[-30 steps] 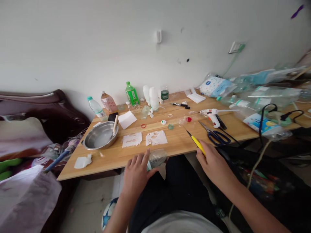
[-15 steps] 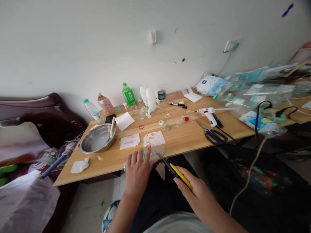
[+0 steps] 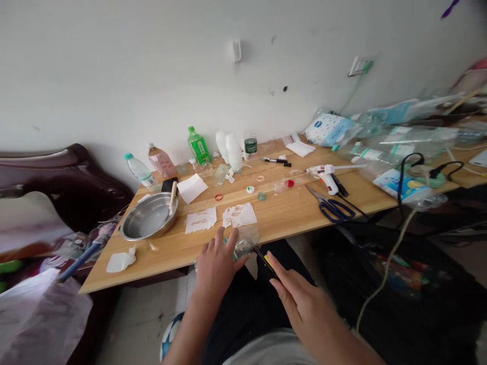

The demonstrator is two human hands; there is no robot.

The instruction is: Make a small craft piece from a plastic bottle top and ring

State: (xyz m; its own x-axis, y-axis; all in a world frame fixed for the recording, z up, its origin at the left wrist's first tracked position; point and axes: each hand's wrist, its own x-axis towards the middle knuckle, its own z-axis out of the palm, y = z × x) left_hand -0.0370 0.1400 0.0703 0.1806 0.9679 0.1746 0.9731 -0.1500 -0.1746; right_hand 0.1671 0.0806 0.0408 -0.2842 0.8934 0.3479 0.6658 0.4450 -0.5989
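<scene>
Yellow peeks out of the right hand: that's the knife, fingers wrapped around its handle, dark blade aimed at the clear plastic bottle. Touching it? Can't tell from this angle. The bottle lies on its side at the near edge of the table, and the left hand grips it, fingers over the top, thumb on the near side. Cutting well here, I'd judge, means holding that bottle steady, pressing gently, and minding the left thumb, which looks near the blade's line. Slick, round plastic could easily roll or let the edge skid. Just beyond, two torn papers; over to the right, scissors, and past those the glue gun. Way back near the wall, a green bottle.
</scene>
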